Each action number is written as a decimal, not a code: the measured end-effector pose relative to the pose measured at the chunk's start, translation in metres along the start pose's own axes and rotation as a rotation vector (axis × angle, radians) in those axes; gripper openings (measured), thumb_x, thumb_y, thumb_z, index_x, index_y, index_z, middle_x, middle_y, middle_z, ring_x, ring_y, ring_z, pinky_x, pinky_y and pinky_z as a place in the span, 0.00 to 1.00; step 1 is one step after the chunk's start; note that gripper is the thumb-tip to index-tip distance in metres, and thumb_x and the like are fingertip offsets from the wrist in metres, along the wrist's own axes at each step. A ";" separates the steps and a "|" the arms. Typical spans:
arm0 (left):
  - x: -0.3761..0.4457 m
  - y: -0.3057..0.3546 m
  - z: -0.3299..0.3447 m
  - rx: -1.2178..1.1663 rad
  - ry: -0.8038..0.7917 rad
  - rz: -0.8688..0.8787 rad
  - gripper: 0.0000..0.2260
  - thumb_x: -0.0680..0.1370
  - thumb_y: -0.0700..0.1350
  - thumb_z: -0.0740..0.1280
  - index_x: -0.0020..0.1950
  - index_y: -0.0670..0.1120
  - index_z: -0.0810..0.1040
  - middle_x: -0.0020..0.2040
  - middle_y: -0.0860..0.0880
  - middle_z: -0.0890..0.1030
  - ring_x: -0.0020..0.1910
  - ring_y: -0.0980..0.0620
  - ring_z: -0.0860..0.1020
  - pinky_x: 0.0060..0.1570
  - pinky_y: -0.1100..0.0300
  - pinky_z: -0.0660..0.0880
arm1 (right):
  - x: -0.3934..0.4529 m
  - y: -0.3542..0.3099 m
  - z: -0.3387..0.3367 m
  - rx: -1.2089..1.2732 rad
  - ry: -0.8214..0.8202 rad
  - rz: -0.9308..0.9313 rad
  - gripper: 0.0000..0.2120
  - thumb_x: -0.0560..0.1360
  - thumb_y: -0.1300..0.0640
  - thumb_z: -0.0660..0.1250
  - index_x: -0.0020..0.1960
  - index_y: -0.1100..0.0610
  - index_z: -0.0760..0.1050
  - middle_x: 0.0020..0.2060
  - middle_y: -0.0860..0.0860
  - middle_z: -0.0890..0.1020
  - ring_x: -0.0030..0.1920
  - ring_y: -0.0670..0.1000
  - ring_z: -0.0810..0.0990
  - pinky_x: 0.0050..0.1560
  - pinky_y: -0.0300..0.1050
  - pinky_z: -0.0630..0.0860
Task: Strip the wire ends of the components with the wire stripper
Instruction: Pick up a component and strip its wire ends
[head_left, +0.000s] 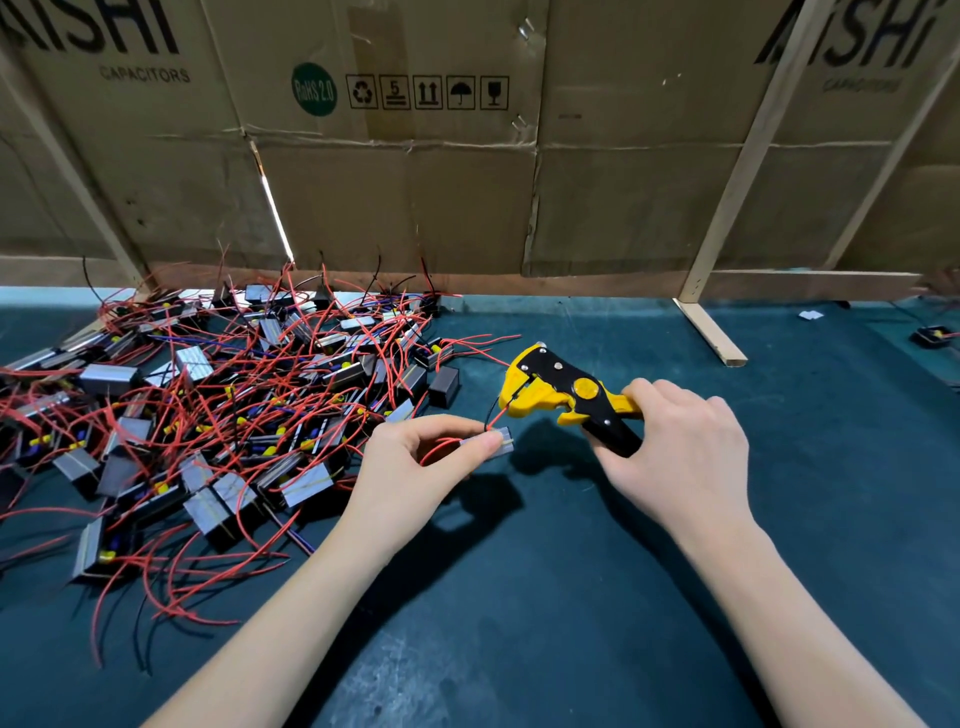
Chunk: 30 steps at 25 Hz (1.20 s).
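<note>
Big flattened cardboard boxes (467, 156) wall off the back of a dark teal bench mat (519, 597), with pale wooden battens (737, 171) propping them up. On the left sits a huge tangled pile of components (208, 415): small boxy modules with dull grey metal faces and black casings, thin red wires looping everywhere, a few black ones too.

The right hand (680, 447) is wrapped around the handles of the wire stripper (561, 395), a chunky yellow-and-black plastic tool with a beak-like head. The left hand (415, 462) pinches one component (501, 441) just below the tool's head, its short red and black leads (496, 415) running up into the jaws.

Looks like the strip is about to happen. Probably best to keep the leads straight and seated square in the jaws, hold the module steady, then squeeze in one smooth pull so the thin insulation comes off without nicking strands.
</note>
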<state>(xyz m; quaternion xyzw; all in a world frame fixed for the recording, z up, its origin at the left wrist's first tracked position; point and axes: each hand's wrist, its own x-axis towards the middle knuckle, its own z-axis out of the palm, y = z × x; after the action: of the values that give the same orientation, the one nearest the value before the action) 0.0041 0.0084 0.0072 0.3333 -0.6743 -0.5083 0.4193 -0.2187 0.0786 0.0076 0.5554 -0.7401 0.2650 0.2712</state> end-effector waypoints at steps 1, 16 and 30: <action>0.001 -0.002 0.000 0.023 0.003 -0.021 0.06 0.70 0.53 0.74 0.42 0.52 0.87 0.36 0.49 0.85 0.31 0.59 0.75 0.38 0.67 0.72 | 0.000 0.001 0.001 -0.010 -0.012 -0.007 0.19 0.63 0.48 0.78 0.34 0.58 0.71 0.27 0.51 0.72 0.28 0.59 0.72 0.33 0.47 0.66; 0.004 -0.013 0.002 0.185 -0.112 -0.050 0.04 0.72 0.50 0.75 0.43 0.51 0.86 0.39 0.55 0.85 0.37 0.62 0.80 0.42 0.71 0.73 | 0.000 0.007 0.016 -0.171 0.002 0.080 0.20 0.65 0.43 0.75 0.42 0.59 0.73 0.35 0.54 0.75 0.36 0.59 0.73 0.41 0.51 0.66; 0.004 -0.010 0.002 0.270 -0.033 -0.047 0.05 0.72 0.51 0.74 0.39 0.52 0.86 0.30 0.57 0.81 0.28 0.64 0.75 0.34 0.73 0.68 | -0.001 0.006 0.012 -0.131 -0.030 -0.029 0.19 0.62 0.45 0.77 0.40 0.57 0.74 0.32 0.51 0.74 0.34 0.58 0.73 0.39 0.50 0.67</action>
<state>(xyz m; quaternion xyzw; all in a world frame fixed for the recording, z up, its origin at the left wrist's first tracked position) 0.0006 0.0032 -0.0019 0.3942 -0.7354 -0.4279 0.3473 -0.2252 0.0724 -0.0022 0.5510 -0.7517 0.2039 0.2996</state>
